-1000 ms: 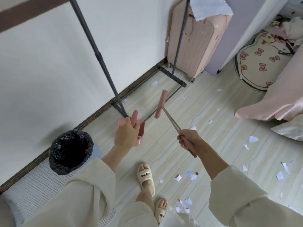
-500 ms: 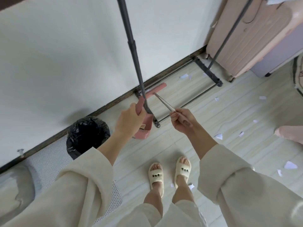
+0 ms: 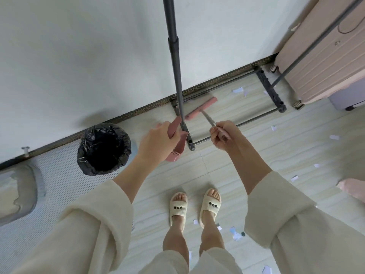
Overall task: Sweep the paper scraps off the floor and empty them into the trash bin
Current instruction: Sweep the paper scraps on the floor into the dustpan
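My left hand (image 3: 158,142) grips the handle of a pink dustpan (image 3: 175,147), whose pan hangs down just above the floor. My right hand (image 3: 222,134) pinches the thin handle of a pink broom (image 3: 201,108); its head lies near the skirting board beside the rack's pole. White paper scraps (image 3: 238,89) lie on the floor under the rack, more to the right (image 3: 333,137) and by my feet (image 3: 236,235). A trash bin (image 3: 103,148) lined with a black bag stands open by the wall, left of the dustpan.
A dark metal clothes rack (image 3: 175,56) rises in front of me, its base bars (image 3: 269,89) on the floor. A pink suitcase (image 3: 324,62) stands at the right against the wall. A white perforated mat (image 3: 59,186) lies left. My slippered feet (image 3: 195,206) stand on pale floor.
I have stepped closer to the wall and looked down more. The broom head has swung from upright toward the skirting board. The bin now sits nearer my left hand.
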`<state>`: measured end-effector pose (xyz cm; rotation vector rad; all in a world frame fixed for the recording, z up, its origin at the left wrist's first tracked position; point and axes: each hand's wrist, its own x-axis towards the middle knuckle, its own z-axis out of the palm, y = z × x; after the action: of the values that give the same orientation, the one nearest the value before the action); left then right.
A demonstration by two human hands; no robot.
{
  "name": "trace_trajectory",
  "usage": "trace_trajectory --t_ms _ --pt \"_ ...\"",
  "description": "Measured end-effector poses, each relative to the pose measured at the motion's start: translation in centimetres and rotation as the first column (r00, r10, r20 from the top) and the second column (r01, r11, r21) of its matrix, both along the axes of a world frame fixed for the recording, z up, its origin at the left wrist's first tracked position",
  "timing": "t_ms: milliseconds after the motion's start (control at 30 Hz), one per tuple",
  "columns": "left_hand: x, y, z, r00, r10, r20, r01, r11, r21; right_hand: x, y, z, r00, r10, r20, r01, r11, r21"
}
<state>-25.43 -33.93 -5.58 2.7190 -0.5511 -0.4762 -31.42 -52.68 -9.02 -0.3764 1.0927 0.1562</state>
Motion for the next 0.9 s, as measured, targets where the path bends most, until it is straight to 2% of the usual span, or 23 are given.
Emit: trace_trajectory --t_ms 100,300,400,500,567,700,800,833,900 --pt "0.0 -0.4 -0.1 0.999 -0.021 0.027 0.021 1.0 0.001 -0.6 -1.6 1.6 1.0 -0.014 0.024 0.014 1.0 -0.013" --pt "-0.3 -1.5 -0.8 0.999 -0.032 -0.005 0.031 0.998 -0.054 -1.0 -3.1 2.5 0.993 0.073 0.091 -0.077 0.996 0.04" --pt "-0.7 -1.3 -1.1 1.0 -0.019 0.017 0.02 0.998 -0.052 -0.7 -4.4 3.0 0.98 0.188 0.063 -0.19 0.981 0.026" --pt "-1.1 -1.2 -1.2 1.0 0.005 0.016 -0.004 0.996 -0.089 -0.5 -6.0 4.1 0.924 0.381 -0.038 -0.383 0.922 -0.061" --pt "-1.3 -1.4 -1.2 1.0 0.01 0.023 -0.007 0.996 -0.093 -0.2 -6.5 5.0 0.834 0.528 -0.161 -0.551 0.815 -0.18" --pt "-1.6 -2.1 -1.2 1.0 0.012 0.006 -0.011 0.999 -0.05 0.9 -6.6 5.9 0.626 0.648 -0.434 -0.774 0.45 -0.445" --pt "-2.0 -2.7 -1.3 1.0 0.01 0.004 -0.01 0.999 -0.032 0.7 -6.3 6.2 0.381 0.683 -0.624 -0.883 0.068 -0.465" --pt "-2.1 -2.9 -1.3 1.0 0.006 0.007 -0.006 0.999 -0.033 0.4 -6.2 6.0 0.315 0.677 -0.665 -0.892 -0.029 -0.451" --pt "-2.3 -3.2 -1.5 1.0 0.004 0.022 -0.003 0.999 -0.043 -0.4 -5.7 5.5 0.237 0.654 -0.718 -0.892 -0.147 -0.428"
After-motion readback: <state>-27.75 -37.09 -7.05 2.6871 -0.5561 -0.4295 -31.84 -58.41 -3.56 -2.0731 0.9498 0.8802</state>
